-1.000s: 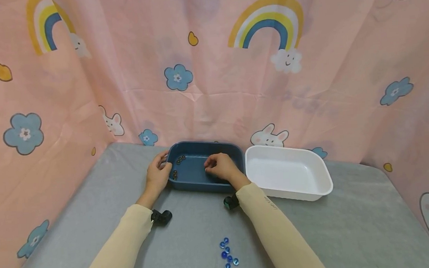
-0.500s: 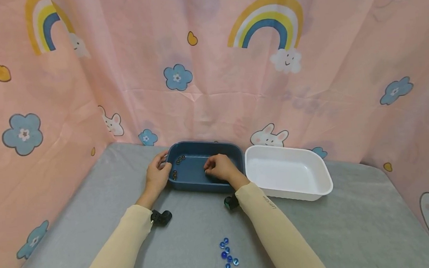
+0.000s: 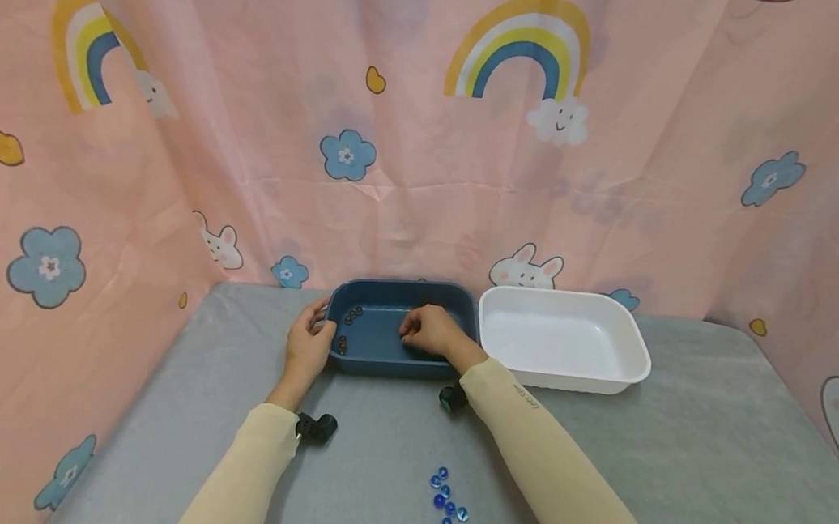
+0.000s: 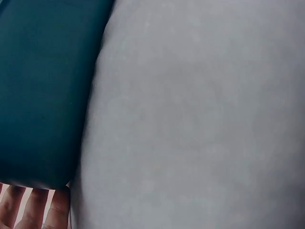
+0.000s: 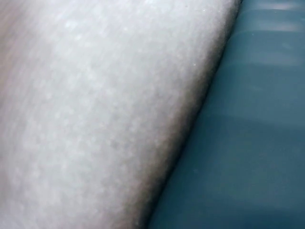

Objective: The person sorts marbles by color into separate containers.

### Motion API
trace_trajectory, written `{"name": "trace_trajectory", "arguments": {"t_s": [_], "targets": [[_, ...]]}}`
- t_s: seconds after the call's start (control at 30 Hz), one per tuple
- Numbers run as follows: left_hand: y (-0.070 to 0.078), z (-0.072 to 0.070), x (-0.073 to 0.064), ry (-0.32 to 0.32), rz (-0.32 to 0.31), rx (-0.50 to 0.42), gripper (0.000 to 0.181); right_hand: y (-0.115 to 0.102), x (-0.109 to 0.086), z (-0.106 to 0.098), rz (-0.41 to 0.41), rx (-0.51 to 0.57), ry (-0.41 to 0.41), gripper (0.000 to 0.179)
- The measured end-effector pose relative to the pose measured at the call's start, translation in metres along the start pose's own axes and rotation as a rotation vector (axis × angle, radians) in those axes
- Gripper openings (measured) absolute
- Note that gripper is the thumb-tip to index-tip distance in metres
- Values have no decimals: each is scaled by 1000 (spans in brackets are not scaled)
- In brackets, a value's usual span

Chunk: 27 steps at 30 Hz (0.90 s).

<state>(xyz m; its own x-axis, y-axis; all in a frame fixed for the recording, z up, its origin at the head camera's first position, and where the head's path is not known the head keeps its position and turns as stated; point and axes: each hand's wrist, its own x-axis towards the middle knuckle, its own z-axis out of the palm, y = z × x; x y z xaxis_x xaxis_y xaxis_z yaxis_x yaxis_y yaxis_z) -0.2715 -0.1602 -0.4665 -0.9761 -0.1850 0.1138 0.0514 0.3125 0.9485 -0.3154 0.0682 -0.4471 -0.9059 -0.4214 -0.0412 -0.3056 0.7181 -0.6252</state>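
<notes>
At the left end of a dark blue plastic bin [image 3: 386, 367], my left hand [image 3: 307, 351] grips the wall, thumb at the rim and fingers along the outside. Its fingers [image 4: 57, 210] show against the bin's end in the left wrist view. My right hand [image 3: 433, 328] reaches over the near wall into the bin, fingers curled and pointing down close above its floor. Whether anything is between those fingertips I cannot tell. Several small brown marbles [image 3: 352, 314] lie inside the bin near its left wall. The right wrist view has the bin's outer wall [image 5: 252, 133], but no fingers.
A white plastic bin [image 3: 560, 341] stands right beside the blue one. Several blue glass marbles [image 3: 439, 501] lie loose on the grey cloth [image 3: 375, 460] nearer to me, between my forearms. A pink patterned curtain [image 3: 419, 156] hangs close behind both bins.
The head view has tilted up slightly. Both hands, the bins and the marbles keep their places.
</notes>
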Motion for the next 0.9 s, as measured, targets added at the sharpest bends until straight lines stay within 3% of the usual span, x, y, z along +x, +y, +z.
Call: {"name": "trace_trajectory", "arguments": {"t_s": [0.7,0.9], "targets": [[-1,3,0,23,4,10,46,2,-3,0,17,56,12,11],[-1,2,-1,20,2,5,46,-1,-4,-3,-29,99,58,13]]}}
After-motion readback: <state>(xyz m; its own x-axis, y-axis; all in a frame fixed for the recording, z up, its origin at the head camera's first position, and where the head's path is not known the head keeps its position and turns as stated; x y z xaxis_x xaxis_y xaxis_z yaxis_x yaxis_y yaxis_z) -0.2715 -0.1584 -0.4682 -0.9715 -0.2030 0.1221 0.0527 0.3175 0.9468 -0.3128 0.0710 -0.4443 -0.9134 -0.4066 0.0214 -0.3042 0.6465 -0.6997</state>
